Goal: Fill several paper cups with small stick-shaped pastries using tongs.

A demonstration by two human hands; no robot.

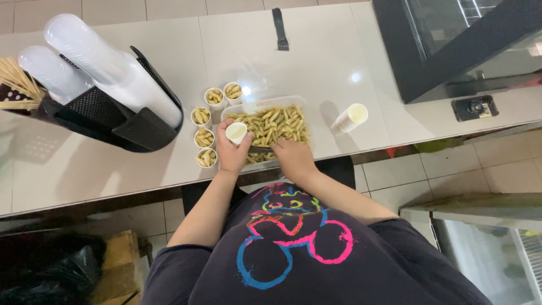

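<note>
The pale tabletop [316,62] carries everything, largest first being the black mesh holder [121,121] with two long stacks of clear lids or cups at the left; next comes the clear plastic tray [265,103] heaped with short yellowish snack sticks [276,124], which sits at the near edge right in front of the person; the sticks look light, dry and brittle, likely to snap if pinched hard, so a loose scoop of several at once seems kinder than squeezing; the right hand [292,158] rests in the near end of the tray on the sticks, and whether its fingers are closed on any cannot be told; the left hand [231,152] has its fingers wrapped round a small paper cup [236,132] at the tray's left rim, open mouth up; that cup looks thin and easily crushed, best held low round the wall with gentle pressure; five filled cups [204,137] stand in a curve just left of the tray; a short stack of empty cups [350,117] lies tipped on its side to the right, apart from the tray.
</note>
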